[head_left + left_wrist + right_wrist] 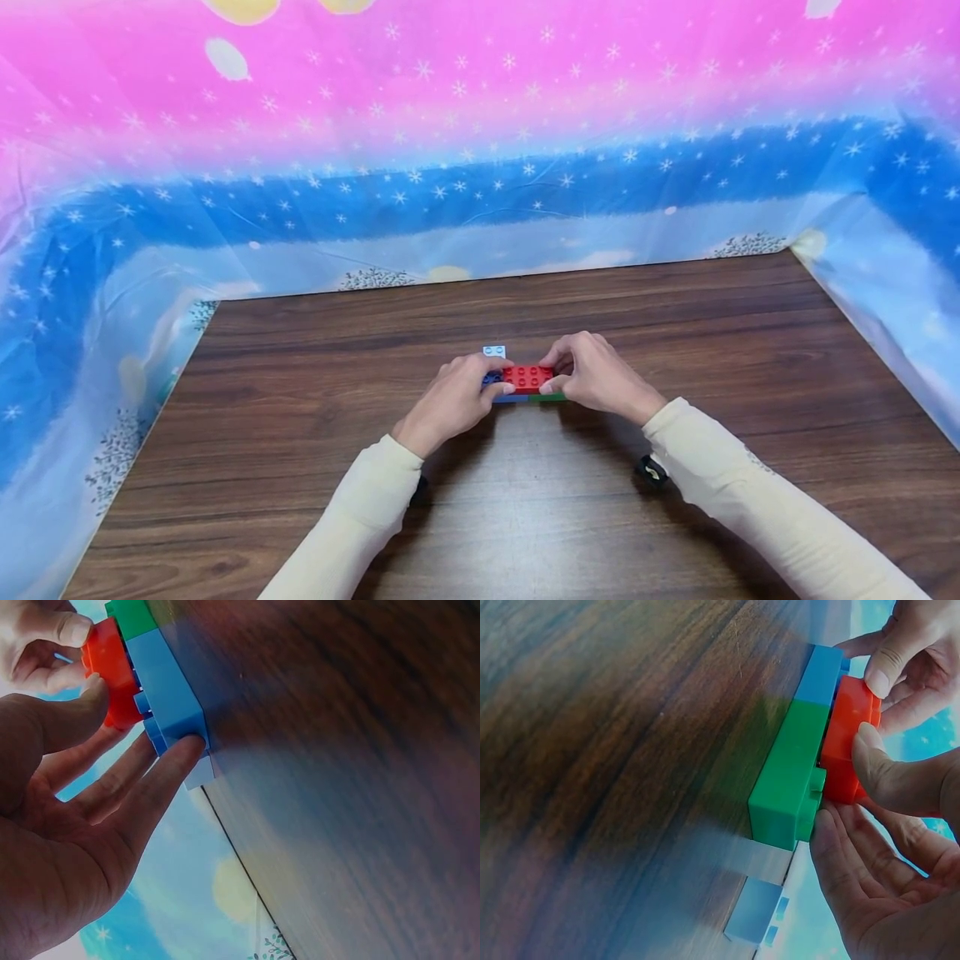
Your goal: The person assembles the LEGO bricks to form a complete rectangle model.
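A red brick (pixel 527 379) lies across the tops of a blue brick (pixel 166 682) and a green brick (pixel 789 776), which stand end to end on the table. A narrow dark gap shows under the red brick; I cannot tell if it is fully seated. My left hand (pixel 455 392) pinches its left end between thumb and fingers, with one finger touching the blue brick's end. From the right, my right hand (pixel 600 375) grips the red brick's other end by its long sides. Some studs on the blue and green bricks stay uncovered.
A pale blue brick (pixel 493 351) stands on the brown wooden table (pixel 315 433) just behind the blue brick. Patterned cloth (pixel 480 192) hangs along the table's back and sides.
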Tool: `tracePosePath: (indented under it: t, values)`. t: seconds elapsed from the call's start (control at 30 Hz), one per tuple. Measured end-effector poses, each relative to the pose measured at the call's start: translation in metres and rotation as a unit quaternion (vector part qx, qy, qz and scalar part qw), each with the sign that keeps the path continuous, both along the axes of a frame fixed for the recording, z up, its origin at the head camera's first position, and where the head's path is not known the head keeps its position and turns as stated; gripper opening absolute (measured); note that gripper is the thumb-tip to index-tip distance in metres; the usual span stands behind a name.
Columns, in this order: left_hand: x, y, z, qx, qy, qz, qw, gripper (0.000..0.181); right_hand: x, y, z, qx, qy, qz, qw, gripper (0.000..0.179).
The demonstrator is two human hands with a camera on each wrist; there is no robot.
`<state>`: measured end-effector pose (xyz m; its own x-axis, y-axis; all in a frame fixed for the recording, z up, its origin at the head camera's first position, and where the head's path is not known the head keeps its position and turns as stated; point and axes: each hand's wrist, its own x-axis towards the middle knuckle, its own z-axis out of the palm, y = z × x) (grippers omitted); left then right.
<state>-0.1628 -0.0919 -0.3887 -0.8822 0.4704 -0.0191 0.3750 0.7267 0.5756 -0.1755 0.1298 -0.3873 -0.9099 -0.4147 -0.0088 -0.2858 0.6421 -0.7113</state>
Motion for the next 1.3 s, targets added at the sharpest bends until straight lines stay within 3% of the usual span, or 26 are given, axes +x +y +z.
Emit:
tracePosePath:
  t: [0.6,1.3]
  values:
    - [0.0001,0.0011,0.0009,-0.009,0.010,0.001,0.9999,0.032,-0.0004,-0.0012,0.0007,0.018,-0.002,-0.004,0.9998,0.019]
    - [-0.0016,0.0008,0.0034,-0.011,-0.014,0.005,0.9998,0.036,0.0005,-0.0007,0.0009,0.032,0.014,0.005,0.9994,0.019]
